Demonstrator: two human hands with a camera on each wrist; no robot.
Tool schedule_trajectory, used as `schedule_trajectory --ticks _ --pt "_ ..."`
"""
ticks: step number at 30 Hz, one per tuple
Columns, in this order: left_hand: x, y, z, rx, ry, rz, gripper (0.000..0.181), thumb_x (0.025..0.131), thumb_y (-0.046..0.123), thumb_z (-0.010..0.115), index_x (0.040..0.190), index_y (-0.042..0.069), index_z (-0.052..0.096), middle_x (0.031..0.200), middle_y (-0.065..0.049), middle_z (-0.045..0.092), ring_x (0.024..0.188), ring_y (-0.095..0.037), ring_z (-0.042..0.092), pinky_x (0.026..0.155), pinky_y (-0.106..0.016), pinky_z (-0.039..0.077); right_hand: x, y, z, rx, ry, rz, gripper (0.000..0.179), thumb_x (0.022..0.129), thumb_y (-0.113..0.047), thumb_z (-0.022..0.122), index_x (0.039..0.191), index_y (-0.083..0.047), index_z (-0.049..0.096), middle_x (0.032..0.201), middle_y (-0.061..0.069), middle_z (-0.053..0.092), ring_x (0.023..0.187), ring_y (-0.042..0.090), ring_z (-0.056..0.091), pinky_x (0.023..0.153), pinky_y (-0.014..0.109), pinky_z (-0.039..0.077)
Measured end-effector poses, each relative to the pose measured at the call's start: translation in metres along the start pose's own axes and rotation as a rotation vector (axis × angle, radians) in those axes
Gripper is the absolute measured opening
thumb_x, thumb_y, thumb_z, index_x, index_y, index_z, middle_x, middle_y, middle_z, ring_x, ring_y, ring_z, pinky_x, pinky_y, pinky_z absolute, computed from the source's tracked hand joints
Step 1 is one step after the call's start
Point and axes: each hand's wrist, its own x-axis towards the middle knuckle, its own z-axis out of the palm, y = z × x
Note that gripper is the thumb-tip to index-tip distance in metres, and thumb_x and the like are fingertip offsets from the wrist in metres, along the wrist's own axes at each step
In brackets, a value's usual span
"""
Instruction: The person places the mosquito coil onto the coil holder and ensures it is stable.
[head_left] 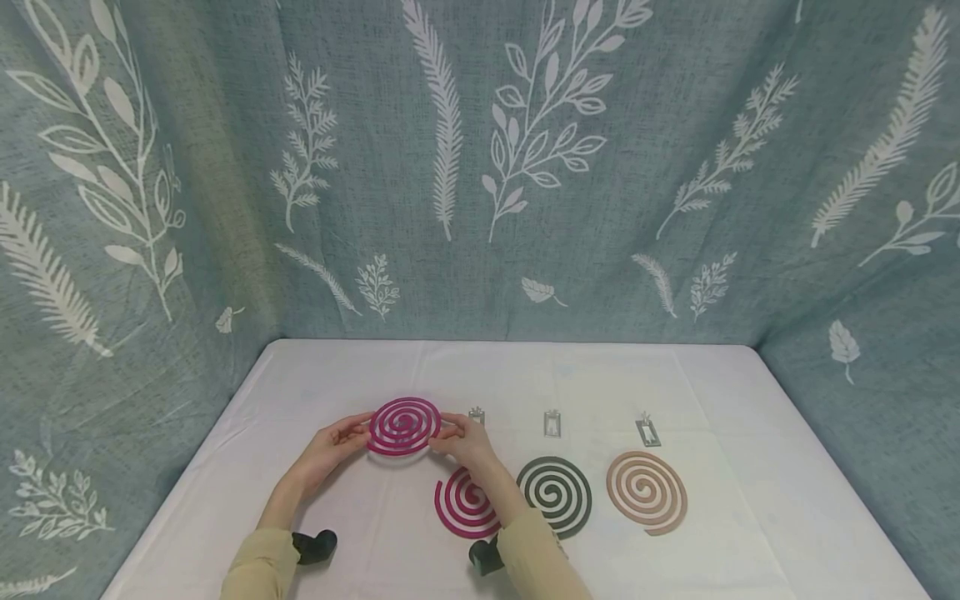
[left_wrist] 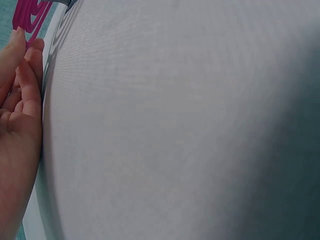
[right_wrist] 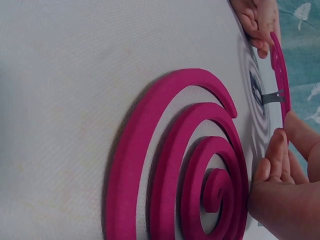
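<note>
Plainly, the magenta mosquito coil (head_left: 403,422) is a flat, round spiral with narrow gaps between its turns, raised just above the white-covered table (head_left: 750,533), left of the other coils. In the right wrist view, a grey metal stand (right_wrist: 272,97) rises from the tabletop beneath it and seems to meet its underside, though the edge-on angle makes the exact contact hard to judge. Both hands hold the coil by opposite edges: the left hand (head_left: 330,450) pinches the left rim between thumb and fingers, and the right hand (head_left: 471,447) pinches the right rim likewise — each grip narrow. Four coils show in all: two magenta, counting the loose magenta coil (right_wrist: 122,195) below the right hand, one dark green coil (head_left: 552,496) and one tan coil (head_left: 642,489). Three more metal stands (head_left: 552,423) lie in a row — the leftmost partly hidden behind the right hand.
</note>
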Motion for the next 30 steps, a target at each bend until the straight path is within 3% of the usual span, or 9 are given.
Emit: schedule_trajectory --ticks 30 --pt "0.0002 -0.0011 0.0008 -0.001 0.002 0.015 0.057 0.092 0.028 0.061 0.140 0.001 0.043 0.118 -0.012 0.057 0.095 0.005 0.054 0.084 -0.008 0.045 0.0023 0.0016 -0.0008 0.011 -0.008 -0.001 0.052 0.082 -0.006 0.070 0.130 0.000 0.053 0.074 -0.006 0.062 0.066 0.006 0.054 0.074 0.022 0.045"
